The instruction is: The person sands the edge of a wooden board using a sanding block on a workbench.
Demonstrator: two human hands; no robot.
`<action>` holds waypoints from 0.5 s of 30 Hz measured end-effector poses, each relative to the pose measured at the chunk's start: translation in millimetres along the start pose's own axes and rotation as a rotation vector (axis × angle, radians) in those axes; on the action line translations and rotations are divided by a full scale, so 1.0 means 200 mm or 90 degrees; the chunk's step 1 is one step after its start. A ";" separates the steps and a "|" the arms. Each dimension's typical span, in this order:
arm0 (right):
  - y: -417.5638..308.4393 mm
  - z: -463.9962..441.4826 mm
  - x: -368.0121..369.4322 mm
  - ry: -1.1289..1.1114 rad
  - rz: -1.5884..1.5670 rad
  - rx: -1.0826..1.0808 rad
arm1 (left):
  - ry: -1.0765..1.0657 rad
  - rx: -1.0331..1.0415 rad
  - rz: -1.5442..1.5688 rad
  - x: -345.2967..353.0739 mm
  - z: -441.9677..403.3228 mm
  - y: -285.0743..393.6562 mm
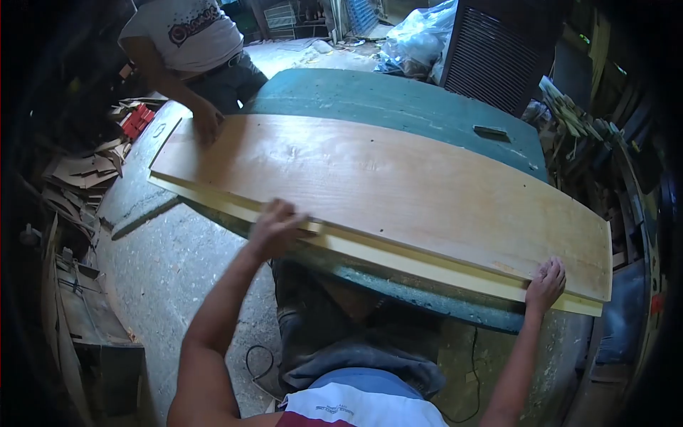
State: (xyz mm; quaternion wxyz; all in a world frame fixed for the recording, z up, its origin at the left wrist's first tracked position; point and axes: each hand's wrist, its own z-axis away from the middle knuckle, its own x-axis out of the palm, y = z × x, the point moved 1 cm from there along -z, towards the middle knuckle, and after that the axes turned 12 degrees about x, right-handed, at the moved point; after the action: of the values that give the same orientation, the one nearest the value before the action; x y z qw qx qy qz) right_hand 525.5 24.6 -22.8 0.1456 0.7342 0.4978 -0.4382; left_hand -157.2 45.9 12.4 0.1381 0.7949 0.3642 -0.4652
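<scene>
A long plywood panel (pixel 413 181) lies across the green table, over a pale yellow board (pixel 427 265) whose edge shows along the near side. My left hand (pixel 276 229) is closed at this near edge, somewhat blurred, and what looks like a small wooden block (pixel 312 228) pokes out from its fingers. Near the panel's right end, my right hand (pixel 546 283) grips the near edge, fingers on top; its thumb is hard to see. Another person's hand (pixel 207 124) rests on the far left part of the panel.
The green table (pixel 341 89) extends beyond the panel, with a small dark slot or piece (pixel 491 133) on it. A louvered door (pixel 491 57) leans behind. Wood scraps (pixel 85 167) and a red object (pixel 138 121) lie left. A cable (pixel 475 377) hangs near my legs.
</scene>
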 end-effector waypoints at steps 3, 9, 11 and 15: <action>0.02 -0.01 0.01 -0.020 0.009 0.004 | 0.029 0.023 0.129 0.16 -0.35 0.43; 0.10 -0.04 0.04 -0.034 -0.003 -0.031 | 0.036 -0.013 0.141 0.19 -0.60 0.83; 0.11 -0.04 0.06 -0.028 0.004 -0.032 | 0.095 -0.035 0.089 0.16 -0.36 0.57; 0.05 -0.03 0.03 -0.025 0.021 -0.007 | 0.077 -0.167 -0.124 -0.18 0.18 -0.09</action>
State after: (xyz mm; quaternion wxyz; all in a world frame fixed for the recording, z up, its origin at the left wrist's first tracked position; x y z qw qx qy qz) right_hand 538.0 27.7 -26.3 0.1668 0.7330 0.4849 -0.4470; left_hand -204.0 21.5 26.4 0.1730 0.7575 0.5048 -0.3760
